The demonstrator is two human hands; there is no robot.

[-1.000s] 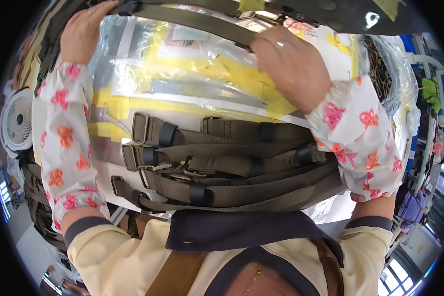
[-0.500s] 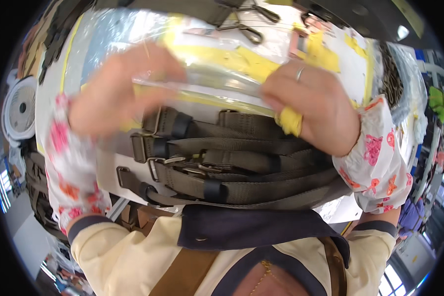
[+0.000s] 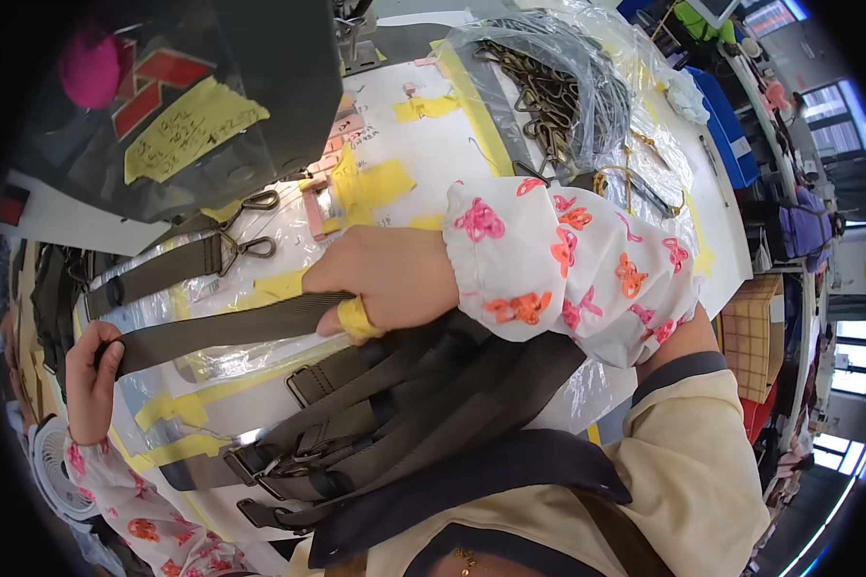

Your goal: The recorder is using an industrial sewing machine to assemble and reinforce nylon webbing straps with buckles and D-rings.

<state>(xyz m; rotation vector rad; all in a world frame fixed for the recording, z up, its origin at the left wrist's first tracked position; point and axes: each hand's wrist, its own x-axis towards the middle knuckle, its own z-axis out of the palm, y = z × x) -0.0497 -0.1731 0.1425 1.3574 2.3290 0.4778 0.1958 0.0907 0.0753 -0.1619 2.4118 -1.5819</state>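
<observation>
A dark olive webbing strap (image 3: 226, 332) stretches between my two hands, above the work table. At the far left my left hand (image 3: 91, 380) pinches one end with thumb and fingers. My right hand (image 3: 390, 279) is closed on the other end of this stretch, and yellow tape wraps one of its fingers. Below it, toward my body, lies a bundle of similar straps (image 3: 433, 394) with metal buckles (image 3: 250, 462). Beyond the held strap is another strap end (image 3: 164, 274) with metal snap hooks (image 3: 260, 245).
A dark machine (image 3: 260, 58) with a yellow note fills the upper left. A clear plastic bag (image 3: 606, 96) of metal hooks lies at the back. The white tabletop (image 3: 394, 154) carries yellow tape strips. A white fan (image 3: 53, 471) stands at lower left, a blue bin (image 3: 726, 135) at right.
The view has swung to the right, bringing the machine and hook bag further in. My hands, earlier over the plastic-covered table with no strap visible between them, now grip a strap, spread apart.
</observation>
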